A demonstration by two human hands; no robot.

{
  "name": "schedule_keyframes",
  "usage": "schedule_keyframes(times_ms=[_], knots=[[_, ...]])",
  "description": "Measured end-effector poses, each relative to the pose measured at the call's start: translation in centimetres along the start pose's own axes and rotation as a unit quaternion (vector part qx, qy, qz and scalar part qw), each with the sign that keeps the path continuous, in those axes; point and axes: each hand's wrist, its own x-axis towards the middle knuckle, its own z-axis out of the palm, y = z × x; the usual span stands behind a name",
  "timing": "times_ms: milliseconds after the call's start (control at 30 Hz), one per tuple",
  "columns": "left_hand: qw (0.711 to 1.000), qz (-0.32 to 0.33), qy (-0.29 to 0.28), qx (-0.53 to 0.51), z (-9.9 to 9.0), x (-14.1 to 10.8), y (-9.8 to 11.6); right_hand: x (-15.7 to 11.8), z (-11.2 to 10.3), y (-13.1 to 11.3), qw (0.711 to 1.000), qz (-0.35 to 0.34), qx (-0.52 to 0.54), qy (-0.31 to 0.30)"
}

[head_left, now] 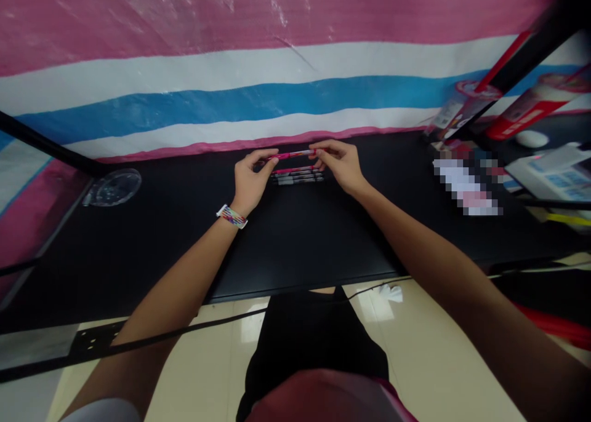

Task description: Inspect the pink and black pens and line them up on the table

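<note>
The left hand (250, 179) and the right hand (339, 163) together held one pink pen (292, 155) level above the black table (295, 237), near its far edge. The left fingers were pinched shut on the pen's left end; the right fingers were pinched shut on its right end. Directly below the held pen, a row of similar pens (298, 176) lay side by side on the table. A clear round lid (113, 187) rested well to the left. A striped band (231, 216) circled the left wrist
</note>
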Motion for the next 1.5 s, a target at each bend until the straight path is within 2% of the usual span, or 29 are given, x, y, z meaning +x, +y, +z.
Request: schedule_keyframes(times_ms=[100,233,367,567,867,967,1067,1233,1300,1500], knots=[[1.000,-0.011,-0.027,-0.008,0.1,0.2,-0.7,0.4,-0.8,0.8,0.990,-0.066,-0.124,0.007],[0.999,-0.015,-0.037,0.021,0.2,0.5,-1.7,0.5,-1.1,1.2,0.957,-0.105,-0.268,-0.021],[0.998,-0.026,-0.042,0.039,0.1,0.6,-2.7,0.4,-1.0,1.5,0.956,-0.092,-0.270,-0.068],[0.996,-0.028,-0.062,0.065,0.1,0.5,-3.4,0.4,-1.0,2.1,0.968,-0.054,-0.230,-0.078],[0.991,0.002,-0.086,0.103,0.2,0.5,-3.8,0.3,-0.9,2.2,0.930,-0.097,-0.341,-0.096],[0.991,-0.001,-0.087,0.104,0.2,0.4,-3.8,0.2,-0.8,2.2,0.932,-0.093,-0.338,-0.091],[0.991,-0.003,-0.079,0.111,0.2,0.3,-3.6,0.2,-0.8,2.2,0.948,-0.079,-0.302,-0.064],[0.998,-0.044,-0.031,0.033,0.4,0.0,-3.2,0.4,-0.3,2.7,0.978,-0.016,-0.201,0.060],[0.998,-0.062,-0.020,-0.014,0.7,-0.3,-3.2,0.4,0.1,2.9,0.981,0.006,-0.172,0.086],[0.990,-0.103,-0.020,-0.096,2.4,-0.9,-3.7,0.3,1.5,3.2,0.990,0.043,-0.113,0.070]])
